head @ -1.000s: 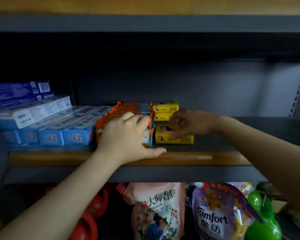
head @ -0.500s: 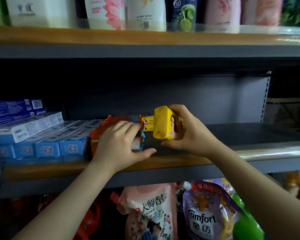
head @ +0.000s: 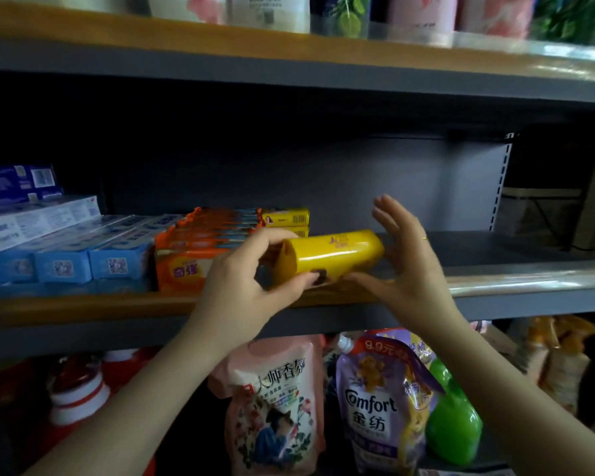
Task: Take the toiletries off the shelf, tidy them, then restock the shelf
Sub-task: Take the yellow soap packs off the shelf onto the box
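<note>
Now: yellow soap pack held at the shelf's front edge

Right at the front lip of the middle shelf, the left hand grasps a yellow soap pack, thumb under it and fingers curled over its left end. The pack lies on its side, its long axis running left to right, just above the shelf's wooden edge strip. The right hand is released: its fingers are straight and spread, the palm faces the pack's right end, and the thumb reaches beneath the pack. Whether the palm actually touches the pack cannot be told.

Just behind and to the left of the held pack sits a stack of orange soap bars, touching the row of blue toothpaste boxes further left. More toothpaste boxes are piled on that row. Behind the orange stack, two yellow boxes lie one on top of the other near the back of the shelf. To the right of the hands the shelf board shows bare grey metal.

On the shelf above stand bottles, seen only at their bases. Below hang refill pouches: a pink pouch beside a purple Comfort pouch, with a green bottle just to their right and red-and-white containers to the left.
</note>
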Motion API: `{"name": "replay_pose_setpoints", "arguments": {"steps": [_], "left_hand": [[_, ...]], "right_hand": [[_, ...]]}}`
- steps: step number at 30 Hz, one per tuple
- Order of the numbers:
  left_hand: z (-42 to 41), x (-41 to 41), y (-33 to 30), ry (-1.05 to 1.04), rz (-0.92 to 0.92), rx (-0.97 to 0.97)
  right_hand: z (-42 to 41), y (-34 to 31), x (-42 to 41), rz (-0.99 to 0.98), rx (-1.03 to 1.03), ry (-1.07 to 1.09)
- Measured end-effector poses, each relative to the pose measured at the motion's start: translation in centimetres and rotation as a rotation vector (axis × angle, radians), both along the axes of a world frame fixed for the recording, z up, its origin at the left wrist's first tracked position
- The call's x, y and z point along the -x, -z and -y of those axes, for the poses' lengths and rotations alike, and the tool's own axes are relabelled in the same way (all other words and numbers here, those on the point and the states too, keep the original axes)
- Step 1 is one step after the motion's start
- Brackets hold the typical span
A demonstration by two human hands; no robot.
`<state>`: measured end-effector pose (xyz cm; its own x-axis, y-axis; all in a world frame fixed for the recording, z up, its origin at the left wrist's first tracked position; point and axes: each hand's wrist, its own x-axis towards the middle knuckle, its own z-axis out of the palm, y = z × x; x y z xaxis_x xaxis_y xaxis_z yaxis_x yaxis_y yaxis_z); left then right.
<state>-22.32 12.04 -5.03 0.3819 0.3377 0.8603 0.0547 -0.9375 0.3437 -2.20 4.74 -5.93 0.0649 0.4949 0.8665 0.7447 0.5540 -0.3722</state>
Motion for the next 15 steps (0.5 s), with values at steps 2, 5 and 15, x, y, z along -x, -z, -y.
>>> {"name": "replay_pose_setpoints", "arguments": {"steps": [2,5,15], "left_hand": [[-0.2,0.0,0.7,0.067,-0.042,-0.040],[-0.4,-0.5,1.6,0.113,-0.081,-0.104],[1.8,-2.6,5.0,0.601,0.253,0.872]], "right_hand": [[0.6,0.5,-0.9,-0.075,0.084,-0.059],[1.1,0.8,-1.3,-0.009,0.131,-0.021],[4.4,-0.2,0.6,-0.230,0.031,-0.256]]}}
